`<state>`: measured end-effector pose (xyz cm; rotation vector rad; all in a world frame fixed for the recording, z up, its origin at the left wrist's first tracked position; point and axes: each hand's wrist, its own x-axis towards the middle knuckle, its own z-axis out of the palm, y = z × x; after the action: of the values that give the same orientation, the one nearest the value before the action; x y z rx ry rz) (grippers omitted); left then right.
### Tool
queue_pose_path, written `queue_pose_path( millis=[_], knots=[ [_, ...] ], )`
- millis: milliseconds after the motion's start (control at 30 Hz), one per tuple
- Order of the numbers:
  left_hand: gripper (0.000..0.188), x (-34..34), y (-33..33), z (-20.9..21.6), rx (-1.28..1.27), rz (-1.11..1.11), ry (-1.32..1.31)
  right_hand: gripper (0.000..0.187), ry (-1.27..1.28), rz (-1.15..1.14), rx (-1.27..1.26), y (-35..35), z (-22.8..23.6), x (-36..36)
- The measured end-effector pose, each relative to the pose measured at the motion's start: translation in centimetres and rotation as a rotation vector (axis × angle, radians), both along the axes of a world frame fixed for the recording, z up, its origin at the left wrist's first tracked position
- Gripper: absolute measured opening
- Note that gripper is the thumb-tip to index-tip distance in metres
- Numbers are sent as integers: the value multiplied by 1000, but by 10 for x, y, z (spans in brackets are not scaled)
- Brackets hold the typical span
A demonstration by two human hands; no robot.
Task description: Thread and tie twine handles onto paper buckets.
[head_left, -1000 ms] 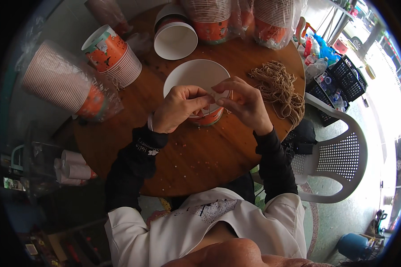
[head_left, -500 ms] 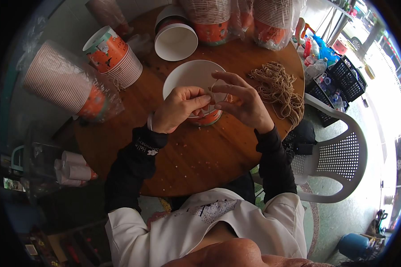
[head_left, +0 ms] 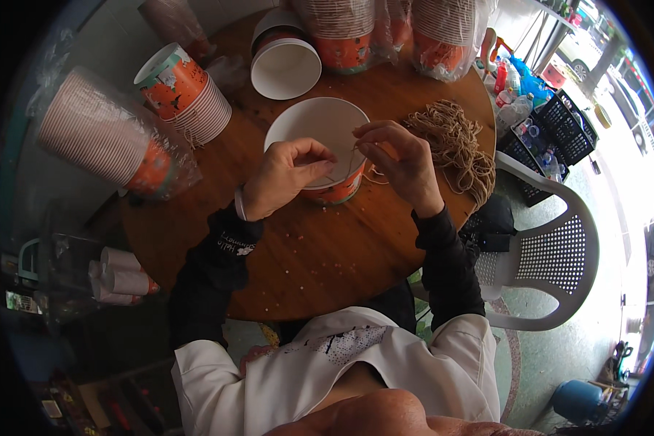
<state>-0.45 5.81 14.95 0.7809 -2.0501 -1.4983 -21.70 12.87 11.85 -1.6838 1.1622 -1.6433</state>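
A large paper bucket (head_left: 339,193), white inside with an orange patterned outer wall, stands upright on the table under my hands. My left hand (head_left: 280,176) is over its left rim, thumb and fingers pinched together on a thin tan cord. Across the opening, my right hand (head_left: 405,161) pinches the same kind of thin tan cord (head_left: 352,161) between thumb and fingertips. The strand hangs down into the bucket's mouth, and a loose part curls beside the right rim. How the two held ends join cannot be made out.
A tangled heap of tan cord (head_left: 450,149) lies at the right. Stacked paper buckets (head_left: 200,109) and bagged stacks (head_left: 94,131) stand at the left, more bagged ones behind. An open bucket (head_left: 286,69) lies tipped at the back. A white plastic chair (head_left: 552,254) stands right.
My hands have moved apart from each other above the bucket, the left one leftward and slightly down. The strand between them now shows more clearly.
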Motion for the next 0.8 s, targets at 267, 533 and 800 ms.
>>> queue_pose_path(
  millis=[267, 533, 800],
  knots=[
    [13, 4, 8, 3, -49, 41, 42, 7, 377, -145, -193, 16, 21, 1],
    [15, 1, 14, 8, 158, 103, 85, 9, 617, -37, -55, 21, 49, -1],
    [15, -3, 13, 8, 263, 109, 132, 5, 518, -118, -128, 19, 48, 0]
  ],
)
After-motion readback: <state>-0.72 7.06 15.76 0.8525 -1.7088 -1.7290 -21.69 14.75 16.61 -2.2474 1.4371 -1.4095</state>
